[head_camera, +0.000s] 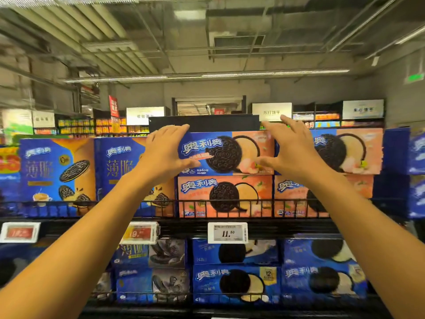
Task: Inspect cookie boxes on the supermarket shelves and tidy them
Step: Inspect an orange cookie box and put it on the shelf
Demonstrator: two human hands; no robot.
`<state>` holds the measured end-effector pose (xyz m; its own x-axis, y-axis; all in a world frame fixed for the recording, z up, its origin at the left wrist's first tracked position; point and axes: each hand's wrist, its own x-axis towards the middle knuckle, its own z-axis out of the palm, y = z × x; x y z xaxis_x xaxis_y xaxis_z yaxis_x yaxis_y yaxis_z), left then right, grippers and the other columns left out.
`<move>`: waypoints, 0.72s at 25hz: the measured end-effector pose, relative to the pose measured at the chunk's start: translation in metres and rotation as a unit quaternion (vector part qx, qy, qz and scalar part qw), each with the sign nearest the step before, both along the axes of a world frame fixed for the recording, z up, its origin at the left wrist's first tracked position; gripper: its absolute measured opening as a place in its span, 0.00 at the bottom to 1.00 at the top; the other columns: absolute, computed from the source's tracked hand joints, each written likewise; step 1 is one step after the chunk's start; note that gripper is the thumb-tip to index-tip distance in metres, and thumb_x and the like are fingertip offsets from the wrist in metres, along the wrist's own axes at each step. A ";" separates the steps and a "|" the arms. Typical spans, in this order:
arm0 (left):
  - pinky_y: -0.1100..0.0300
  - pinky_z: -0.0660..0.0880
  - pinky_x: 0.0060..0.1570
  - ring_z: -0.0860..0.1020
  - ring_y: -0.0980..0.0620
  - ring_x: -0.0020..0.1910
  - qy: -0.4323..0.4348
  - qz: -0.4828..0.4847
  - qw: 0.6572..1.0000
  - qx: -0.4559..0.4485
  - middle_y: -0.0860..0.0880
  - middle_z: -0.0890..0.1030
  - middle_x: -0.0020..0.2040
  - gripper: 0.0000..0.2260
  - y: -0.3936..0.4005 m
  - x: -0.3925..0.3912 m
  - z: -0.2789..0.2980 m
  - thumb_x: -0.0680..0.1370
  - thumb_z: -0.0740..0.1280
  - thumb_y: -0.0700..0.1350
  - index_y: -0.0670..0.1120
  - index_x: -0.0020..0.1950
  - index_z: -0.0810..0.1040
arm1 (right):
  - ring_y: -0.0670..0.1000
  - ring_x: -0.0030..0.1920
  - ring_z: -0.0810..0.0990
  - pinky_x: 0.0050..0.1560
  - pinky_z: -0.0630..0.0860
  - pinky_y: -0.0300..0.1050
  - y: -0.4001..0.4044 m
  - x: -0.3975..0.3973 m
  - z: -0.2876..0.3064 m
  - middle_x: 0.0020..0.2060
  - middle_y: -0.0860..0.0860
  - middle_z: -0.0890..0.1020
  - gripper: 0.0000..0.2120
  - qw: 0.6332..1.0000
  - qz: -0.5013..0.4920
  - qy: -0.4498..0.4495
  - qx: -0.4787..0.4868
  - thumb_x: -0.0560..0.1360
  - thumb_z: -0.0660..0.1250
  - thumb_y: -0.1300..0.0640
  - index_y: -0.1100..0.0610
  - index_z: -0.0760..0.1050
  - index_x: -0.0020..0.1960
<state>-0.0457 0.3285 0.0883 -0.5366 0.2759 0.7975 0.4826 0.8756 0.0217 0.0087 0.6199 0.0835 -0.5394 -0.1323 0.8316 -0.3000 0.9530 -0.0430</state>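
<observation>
Up top, cookie box [226,153] lengthwise, front outward.

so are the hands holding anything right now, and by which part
Nothing is clearly gripped. The left hand and right hand are spread open at the two ends of the top peach cookie box, fingers straight, not curled round it.

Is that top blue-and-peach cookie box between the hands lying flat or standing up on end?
Lying flat: the top cookie box rests lengthwise on the peach box beneath.
</observation>
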 end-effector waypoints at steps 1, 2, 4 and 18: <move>0.46 0.57 0.71 0.64 0.45 0.74 0.001 0.002 1.000 0.008 0.47 0.70 0.73 0.43 0.001 -0.001 0.000 0.69 0.76 0.59 0.47 0.77 0.62 | 0.53 0.79 0.51 0.76 0.40 0.51 0.000 -0.001 -0.001 0.76 0.51 0.67 0.41 1.000 -0.006 0.003 0.006 0.71 0.75 0.43 0.51 0.62 0.78; 0.46 0.58 0.70 0.65 0.45 0.73 0.004 0.003 1.000 0.011 0.47 0.71 0.72 0.42 0.002 -0.002 0.001 0.68 0.77 0.58 0.47 0.76 0.63 | 0.53 0.79 0.51 0.76 0.40 0.50 0.001 -0.002 -0.002 0.75 0.51 0.68 0.41 1.000 -0.010 0.007 0.011 0.70 0.75 0.42 0.52 0.63 0.78; 0.47 0.60 0.70 0.67 0.45 0.71 0.016 0.005 1.000 0.011 0.47 0.73 0.69 0.39 0.003 -0.004 0.000 0.68 0.78 0.58 0.46 0.74 0.67 | 0.54 0.78 0.54 0.76 0.42 0.50 0.001 -0.004 -0.003 0.72 0.50 0.71 0.39 1.000 -0.005 0.020 0.007 0.69 0.76 0.42 0.52 0.67 0.75; 0.69 0.76 0.52 0.76 0.68 0.58 0.047 -0.361 0.878 0.310 0.60 0.72 0.65 0.35 0.005 0.038 0.007 0.72 0.71 0.28 0.43 0.76 0.64 | 0.49 0.66 0.67 0.65 0.73 0.48 -0.001 0.011 0.014 0.64 0.53 0.68 0.36 0.958 0.220 0.167 -0.076 0.66 0.81 0.63 0.58 0.71 0.70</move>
